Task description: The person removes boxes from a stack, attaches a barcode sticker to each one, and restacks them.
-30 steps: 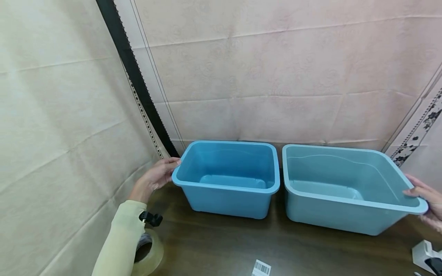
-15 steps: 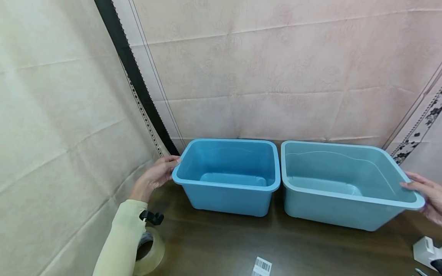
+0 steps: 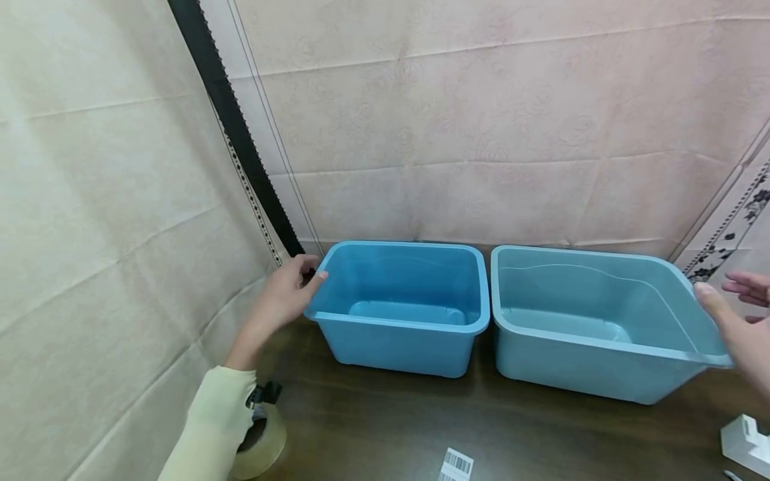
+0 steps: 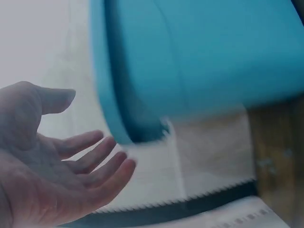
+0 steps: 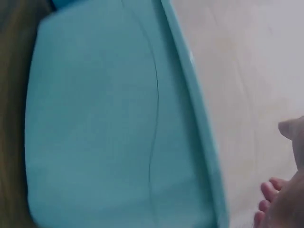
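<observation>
Head view: both hands spread beside blue and teal tubs, inner floors visible.

Screened-off work corner, kind of building unclear. Pale creased sheeting across left and top of frame; brown worktop below, tape roll lower left.

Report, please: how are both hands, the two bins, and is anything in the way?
Left hand open, right hand open, neither gripping. Blue bin and teal bin upright, side by side. Nothing seen blocking either; tape partly behind left sleeve.
</observation>
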`<action>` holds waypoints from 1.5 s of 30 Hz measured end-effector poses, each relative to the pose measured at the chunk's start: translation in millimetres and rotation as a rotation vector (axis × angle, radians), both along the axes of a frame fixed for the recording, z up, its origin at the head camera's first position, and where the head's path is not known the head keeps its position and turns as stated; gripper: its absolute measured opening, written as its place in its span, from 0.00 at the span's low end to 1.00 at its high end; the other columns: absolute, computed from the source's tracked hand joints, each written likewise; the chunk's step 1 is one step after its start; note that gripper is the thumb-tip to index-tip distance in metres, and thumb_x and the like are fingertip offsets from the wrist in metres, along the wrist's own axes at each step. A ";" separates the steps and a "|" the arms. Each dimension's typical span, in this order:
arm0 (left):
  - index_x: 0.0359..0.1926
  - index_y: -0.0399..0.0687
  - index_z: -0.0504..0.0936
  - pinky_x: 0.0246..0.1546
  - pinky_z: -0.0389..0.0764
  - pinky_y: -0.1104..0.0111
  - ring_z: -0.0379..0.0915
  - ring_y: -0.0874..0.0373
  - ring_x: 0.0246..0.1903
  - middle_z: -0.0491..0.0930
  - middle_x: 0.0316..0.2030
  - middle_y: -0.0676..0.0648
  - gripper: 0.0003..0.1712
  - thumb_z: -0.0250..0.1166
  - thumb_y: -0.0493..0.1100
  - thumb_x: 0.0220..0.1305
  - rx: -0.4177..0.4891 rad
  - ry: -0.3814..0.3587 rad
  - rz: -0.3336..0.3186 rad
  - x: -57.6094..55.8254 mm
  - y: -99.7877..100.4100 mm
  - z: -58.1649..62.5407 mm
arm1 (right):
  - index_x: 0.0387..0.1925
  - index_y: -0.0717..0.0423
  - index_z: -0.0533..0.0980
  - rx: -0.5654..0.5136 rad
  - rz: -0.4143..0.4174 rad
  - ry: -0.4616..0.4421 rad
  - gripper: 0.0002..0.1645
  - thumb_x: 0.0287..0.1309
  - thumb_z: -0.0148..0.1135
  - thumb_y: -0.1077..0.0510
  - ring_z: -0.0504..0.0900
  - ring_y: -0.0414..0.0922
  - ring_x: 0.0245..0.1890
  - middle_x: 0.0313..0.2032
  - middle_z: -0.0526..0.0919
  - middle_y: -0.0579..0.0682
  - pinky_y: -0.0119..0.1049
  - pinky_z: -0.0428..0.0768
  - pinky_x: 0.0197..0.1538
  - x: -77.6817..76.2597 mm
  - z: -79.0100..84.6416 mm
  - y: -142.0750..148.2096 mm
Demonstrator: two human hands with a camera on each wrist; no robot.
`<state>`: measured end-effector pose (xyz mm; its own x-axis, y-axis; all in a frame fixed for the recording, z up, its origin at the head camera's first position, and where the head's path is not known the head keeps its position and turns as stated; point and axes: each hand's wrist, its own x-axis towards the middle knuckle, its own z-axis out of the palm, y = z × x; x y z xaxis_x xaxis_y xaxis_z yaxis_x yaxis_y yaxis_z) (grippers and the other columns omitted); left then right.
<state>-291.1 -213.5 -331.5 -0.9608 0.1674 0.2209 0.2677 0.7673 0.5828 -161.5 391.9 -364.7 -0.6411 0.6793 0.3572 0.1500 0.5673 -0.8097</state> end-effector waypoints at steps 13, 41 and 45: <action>0.60 0.45 0.79 0.44 0.82 0.67 0.78 0.58 0.48 0.81 0.50 0.47 0.18 0.67 0.40 0.72 0.183 0.676 -0.451 86.3 100.5 -10.7 | 0.57 0.53 0.80 0.285 0.674 0.273 0.29 0.53 0.79 0.66 0.73 0.31 0.49 0.50 0.82 0.41 0.22 0.70 0.49 31.9 -33.4 -173.3; 0.33 0.62 0.75 0.21 0.69 0.69 0.66 0.67 0.22 0.72 0.26 0.62 0.23 0.79 0.65 0.57 -0.620 -0.199 -0.606 127.9 166.9 -137.0 | 0.34 0.47 0.76 0.138 1.195 -0.752 0.22 0.49 0.85 0.50 0.75 0.41 0.26 0.27 0.79 0.43 0.34 0.70 0.28 27.8 -123.4 -236.6; 0.32 0.63 0.76 0.20 0.68 0.69 0.66 0.67 0.22 0.71 0.24 0.63 0.18 0.78 0.58 0.61 -0.586 -0.218 -0.618 125.1 169.7 -138.3 | 0.33 0.44 0.76 0.219 1.174 -0.720 0.21 0.50 0.84 0.50 0.73 0.39 0.26 0.27 0.77 0.40 0.34 0.69 0.29 25.7 -124.6 -234.8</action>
